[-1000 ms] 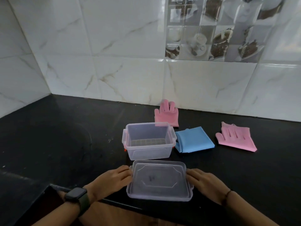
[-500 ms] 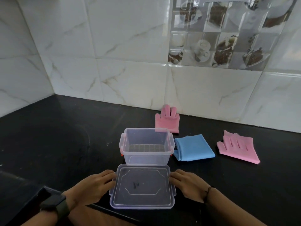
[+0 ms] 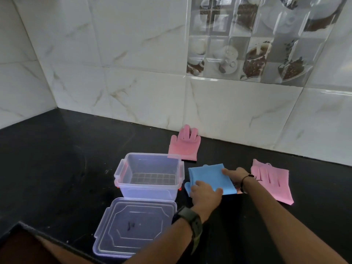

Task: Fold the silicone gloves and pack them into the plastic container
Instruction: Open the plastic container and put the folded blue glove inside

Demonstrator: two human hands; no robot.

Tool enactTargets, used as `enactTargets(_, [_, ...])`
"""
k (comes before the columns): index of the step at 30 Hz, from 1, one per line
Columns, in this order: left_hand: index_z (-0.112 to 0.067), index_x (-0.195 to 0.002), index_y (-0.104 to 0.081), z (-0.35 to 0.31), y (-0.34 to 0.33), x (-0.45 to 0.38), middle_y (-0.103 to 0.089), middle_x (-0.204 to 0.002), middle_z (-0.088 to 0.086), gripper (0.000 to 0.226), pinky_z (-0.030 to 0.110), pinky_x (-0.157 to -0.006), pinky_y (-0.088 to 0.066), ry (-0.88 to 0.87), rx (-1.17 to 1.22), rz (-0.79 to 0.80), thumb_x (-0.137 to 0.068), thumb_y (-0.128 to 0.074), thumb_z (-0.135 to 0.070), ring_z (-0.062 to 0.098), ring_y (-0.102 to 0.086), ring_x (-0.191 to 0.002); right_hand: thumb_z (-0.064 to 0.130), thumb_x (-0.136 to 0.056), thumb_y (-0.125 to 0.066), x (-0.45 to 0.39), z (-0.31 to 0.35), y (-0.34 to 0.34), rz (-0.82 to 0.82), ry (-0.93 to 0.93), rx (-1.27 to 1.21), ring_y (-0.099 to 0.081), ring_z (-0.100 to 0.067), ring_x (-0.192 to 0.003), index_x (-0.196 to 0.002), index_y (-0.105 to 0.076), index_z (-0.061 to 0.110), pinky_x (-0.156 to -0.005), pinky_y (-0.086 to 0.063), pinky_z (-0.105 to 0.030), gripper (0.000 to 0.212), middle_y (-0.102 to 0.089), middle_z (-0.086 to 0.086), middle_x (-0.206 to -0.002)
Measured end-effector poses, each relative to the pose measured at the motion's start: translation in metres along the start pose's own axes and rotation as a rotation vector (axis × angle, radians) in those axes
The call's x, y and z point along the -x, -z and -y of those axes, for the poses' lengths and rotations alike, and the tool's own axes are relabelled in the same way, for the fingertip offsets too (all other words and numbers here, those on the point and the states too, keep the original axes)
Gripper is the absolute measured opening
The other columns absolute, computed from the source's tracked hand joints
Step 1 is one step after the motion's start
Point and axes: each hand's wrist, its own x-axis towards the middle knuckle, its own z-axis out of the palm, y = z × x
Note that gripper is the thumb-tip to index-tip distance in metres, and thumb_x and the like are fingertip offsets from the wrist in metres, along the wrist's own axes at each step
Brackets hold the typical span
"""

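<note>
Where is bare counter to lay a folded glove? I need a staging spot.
Free: the wide stretch left of the container, toward the corner walls. Crowded: right of it, where both hands press the blue glove between pink gloves.

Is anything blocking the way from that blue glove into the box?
Nothing visible does. The blue glove lies just right of the box, which is open and looks empty. Its lid lies on the counter in front of the box. Both hands, left and right, rest on the glove.
</note>
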Motion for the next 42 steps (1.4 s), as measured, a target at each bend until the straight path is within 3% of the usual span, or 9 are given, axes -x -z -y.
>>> enactTargets(4, [-0.002,-0.141,-0.029,-0.011,0.0,-0.029,-0.045,-0.134,0.014,0.076,0.031,-0.101,-0.046,0.276,0.207,-0.066,-0.085,-0.056,-0.044,0.026,-0.05,-0.12,0.032,-0.081,-0.069,-0.008,0.003,-0.001,0.086,-0.067,0.087,-0.055,-0.02,-0.064,-0.117,-0.045,0.007,-0.046,-0.044,-0.031,0.05,-0.053,-0.008,-0.077])
enactTargets(9, [-0.001,-0.138,-0.038,-0.006,0.005,-0.044,-0.048,-0.134,0.016,0.069,0.039,-0.1,-0.048,0.377,0.01,-0.11,-0.087,-0.048,-0.047,0.031,-0.05,-0.12,0.032,-0.076,-0.073,-0.018,0.004,-0.003,0.185,-0.145,0.085,-0.052,-0.025,-0.071,-0.105,-0.043,0.01,-0.071,-0.051,-0.043,0.048,-0.05,-0.011,-0.083])
enactTargets(17, [-0.005,-0.122,-0.052,0.001,0.016,-0.055,-0.052,-0.091,0.005,0.04,0.031,-0.084,-0.049,0.332,0.496,-0.081,-0.09,-0.054,-0.028,0.025,-0.053,-0.09,0.017,-0.073,-0.077,-0.021,0.005,0.004,0.284,-0.194,0.028,-0.062,-0.03,-0.077,-0.106,-0.049,0.009,-0.053,-0.055,-0.042,0.045,-0.059,-0.014,-0.092])
enactTargets(24, [-0.009,-0.136,-0.047,-0.007,0.032,-0.038,-0.052,-0.127,0.014,0.042,0.038,-0.098,-0.045,0.296,0.649,0.185,-0.095,-0.051,-0.012,0.026,-0.053,-0.109,0.013,-0.076,-0.073,0.0,-0.004,0.024,0.288,-0.165,-0.117,-0.065,-0.03,-0.075,-0.098,-0.057,0.004,-0.057,-0.056,-0.037,0.029,-0.065,-0.016,-0.091])
enactTargets(28, [-0.01,-0.099,-0.051,-0.019,0.048,-0.018,-0.054,-0.081,0.007,0.022,0.037,-0.051,-0.048,0.387,0.79,0.308,-0.087,-0.066,-0.02,0.023,-0.054,-0.068,0.009,-0.081,-0.067,0.016,0.0,0.034,0.301,-0.057,-0.273,-0.066,-0.031,-0.073,-0.114,-0.054,0.001,-0.056,-0.055,-0.037,0.036,-0.067,-0.017,-0.091])
enactTargets(33, [-0.004,-0.091,-0.054,-0.043,0.122,-0.005,-0.056,-0.077,0.009,0.016,0.028,-0.035,-0.048,0.197,0.769,0.226,-0.086,-0.067,-0.012,0.021,-0.051,-0.057,0.005,-0.091,-0.05,0.048,0.055,0.023,0.429,0.182,-0.5,-0.072,-0.021,-0.056,-0.094,-0.061,0.005,-0.049,-0.06,-0.031,0.012,-0.076,-0.008,-0.066])
enactTargets(37, [-0.013,-0.119,-0.056,-0.021,0.203,-0.011,-0.059,-0.09,0.006,0.034,0.05,-0.072,-0.05,0.035,0.562,0.073,-0.087,-0.065,-0.019,0.029,-0.057,-0.08,0.0,-0.089,-0.05,0.083,0.109,-0.029,0.537,0.371,-0.544,-0.074,-0.025,-0.076,-0.106,-0.062,0.01,-0.06,-0.061,-0.036,0.023,-0.077,-0.007,-0.087])
enactTargets(39, [-0.008,-0.123,-0.056,0.001,0.232,-0.013,-0.06,-0.105,0.011,0.035,0.055,-0.087,-0.046,0.101,0.481,-0.035,-0.09,-0.061,-0.017,0.034,-0.059,-0.102,-0.005,-0.088,-0.051,0.093,0.122,-0.069,0.548,0.362,-0.545,-0.067,-0.034,-0.098,-0.117,-0.056,0.007,-0.084,-0.055,-0.045,0.032,-0.068,-0.014,-0.109])
enactTargets(42, [0.006,-0.115,-0.058,0.038,0.252,-0.021,-0.059,-0.095,0.021,0.025,0.05,-0.083,-0.051,0.088,0.413,-0.139,-0.091,-0.055,-0.002,0.032,-0.06,-0.074,-0.008,-0.089,-0.049,0.101,0.121,-0.122,0.539,0.254,-0.407,-0.06,-0.037,-0.094,-0.11,-0.057,0.0,-0.093,-0.043,-0.047,0.023,-0.062,-0.017,-0.107])
